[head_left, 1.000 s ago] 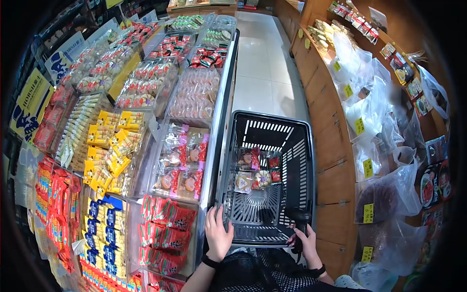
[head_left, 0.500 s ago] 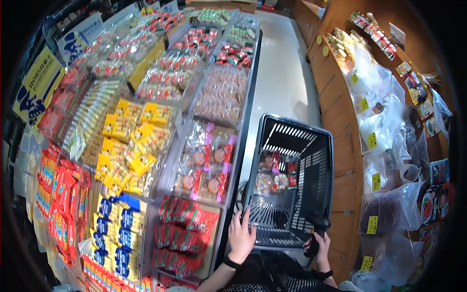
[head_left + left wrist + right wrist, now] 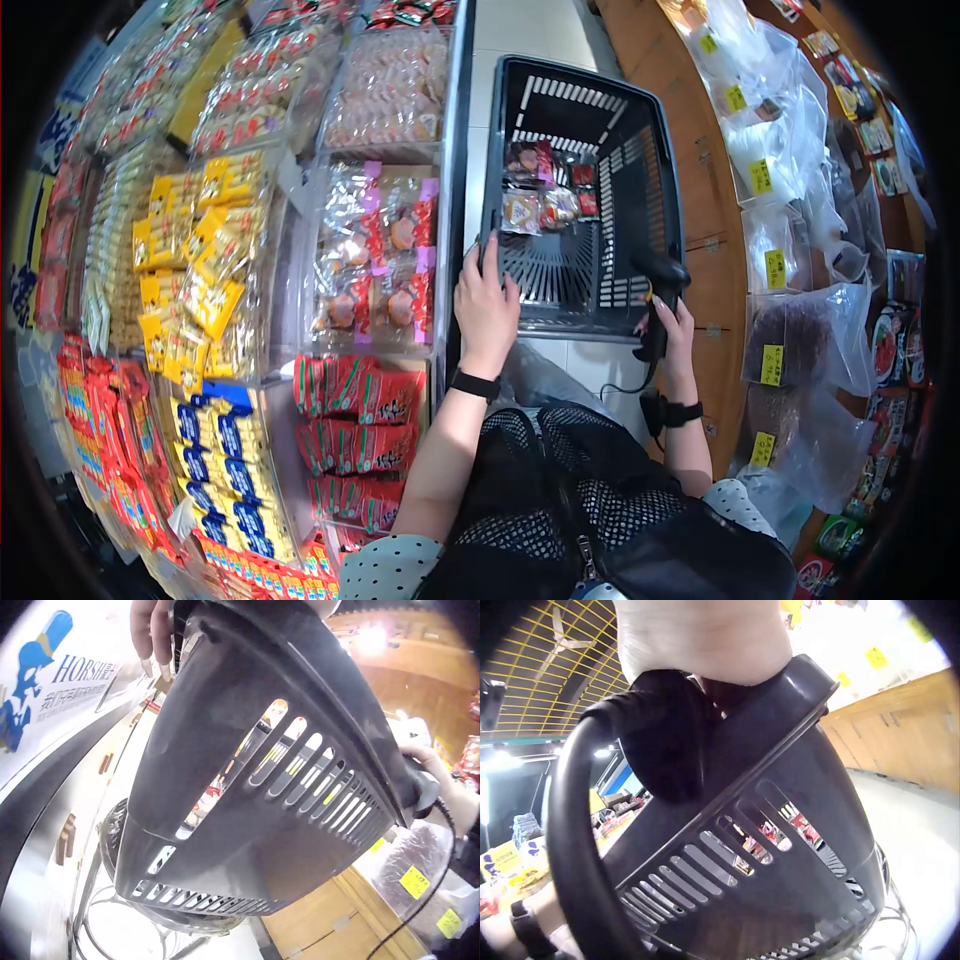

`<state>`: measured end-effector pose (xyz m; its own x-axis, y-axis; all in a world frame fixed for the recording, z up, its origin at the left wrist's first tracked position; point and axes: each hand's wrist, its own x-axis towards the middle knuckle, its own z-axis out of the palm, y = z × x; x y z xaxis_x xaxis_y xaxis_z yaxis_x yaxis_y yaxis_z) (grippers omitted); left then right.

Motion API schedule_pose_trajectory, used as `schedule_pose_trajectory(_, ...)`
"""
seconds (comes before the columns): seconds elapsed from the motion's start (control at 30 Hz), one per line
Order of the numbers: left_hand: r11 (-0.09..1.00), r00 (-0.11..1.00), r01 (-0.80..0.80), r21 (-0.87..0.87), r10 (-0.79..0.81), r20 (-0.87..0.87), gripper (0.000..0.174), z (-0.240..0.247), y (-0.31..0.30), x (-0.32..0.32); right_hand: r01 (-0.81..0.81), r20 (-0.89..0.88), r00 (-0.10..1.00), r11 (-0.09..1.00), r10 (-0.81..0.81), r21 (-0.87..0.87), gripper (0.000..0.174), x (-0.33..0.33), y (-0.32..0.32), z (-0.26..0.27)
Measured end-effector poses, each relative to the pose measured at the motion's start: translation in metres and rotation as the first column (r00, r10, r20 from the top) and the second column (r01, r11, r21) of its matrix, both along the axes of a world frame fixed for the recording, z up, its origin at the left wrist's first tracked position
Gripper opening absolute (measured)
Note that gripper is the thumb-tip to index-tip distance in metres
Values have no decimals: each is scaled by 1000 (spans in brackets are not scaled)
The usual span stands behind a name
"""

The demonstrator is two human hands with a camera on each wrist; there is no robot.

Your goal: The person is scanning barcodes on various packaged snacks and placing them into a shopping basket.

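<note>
A black plastic shopping basket with slotted walls stands in front of me. At its near left corner, my left hand grips the rim; the left wrist view has its fingers hanging over the basket's edge. My right hand holds a black handheld device, shaped like a scanner with a cord, at the near right corner. Its rounded body overlaps the rim in the right wrist view. Several clear packs of snacks with red and pink parts lie on the basket's floor.
On the left, a display counter holds clear bins of yellow packets, red packets and boxed sweets. Wooden cabinets with bagged goods line the right. Wire framework shows below the basket. Pale floor tiles run ahead.
The head view swings left, then tips downward, so the basket sits higher in it and more of my forearms shows. Both hands keep their holds.
</note>
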<state>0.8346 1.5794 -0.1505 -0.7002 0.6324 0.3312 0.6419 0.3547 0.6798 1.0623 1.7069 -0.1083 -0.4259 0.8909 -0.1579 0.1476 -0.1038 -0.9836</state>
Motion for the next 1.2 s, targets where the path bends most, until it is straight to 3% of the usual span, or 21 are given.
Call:
schedule_pose_trajectory(0.33,997,999,17,74,-21,49,52,2,115,-52,-73,-33,997,990,77,117,23,-65,134,0)
schedule_pose_trajectory(0.4,995,999,-47,-86,48,11,42,1,138,-59,-105,-59,992,985,114,138,23,-73,165,-2)
schedule_pose_trajectory(0.5,987,994,-59,-148,72,80,40,15,155,-66,-166,-101,981,986,169,31,25,-76,184,11)
schedule_pose_trajectory(0.63,971,996,-79,-226,88,30,40,19,157,-59,-280,16,960,957,280,81,30,-66,191,7)
schedule_pose_trajectory(0.67,963,995,-80,-256,92,34,40,21,156,-55,-350,123,935,925,334,148,31,-60,192,3)
schedule_pose_trajectory(0.7,962,995,-88,-260,98,26,40,28,162,-53,-413,168,899,910,403,25,31,-58,197,7)
schedule_pose_trajectory(0.77,845,963,-210,-492,90,-255,39,49,175,-48,-448,139,886,894,443,10,30,-64,209,16)
schedule_pose_trajectory(0.8,841,961,-214,-497,90,-262,39,64,181,-46,-451,113,886,892,450,-14,30,-66,213,18)
schedule_pose_trajectory(0.87,890,970,-231,-392,179,-166,37,100,195,-40,-453,32,889,887,457,-89,29,-68,220,23)
schedule_pose_trajectory(0.93,931,975,-207,-300,170,-143,34,129,223,-49,-463,32,881,874,472,-150,31,-66,222,23)
schedule_pose_trajectory(0.97,969,997,-66,-237,72,18,33,137,239,-58,-465,90,878,882,470,-73,33,-66,219,26)
schedule_pose_trajectory(1.0,986,985,66,-152,-39,171,32,142,254,-66,-481,201,846,870,493,-109,34,-65,219,30)
schedule_pose_trajectory(1.03,986,993,90,-142,-78,92,32,124,273,-75,-487,188,850,871,491,-74,33,-66,222,29)
schedule_pose_trajectory(1.1,976,989,131,-175,-116,93,29,88,319,-88,-476,173,863,879,474,-32,32,-68,226,28)
schedule_pose_trajectory(1.13,947,992,114,-302,-126,-20,34,54,337,-94,-447,118,885,893,450,-51,31,-69,226,26)
schedule_pose_trajectory(1.17,855,992,121,-504,-124,28,43,22,352,-99,-419,62,904,905,423,-72,30,-69,226,26)
schedule_pose_trajectory(1.2,823,988,62,-564,-131,-84,49,-31,359,-104,-402,58,912,914,405,-60,30,-69,228,27)
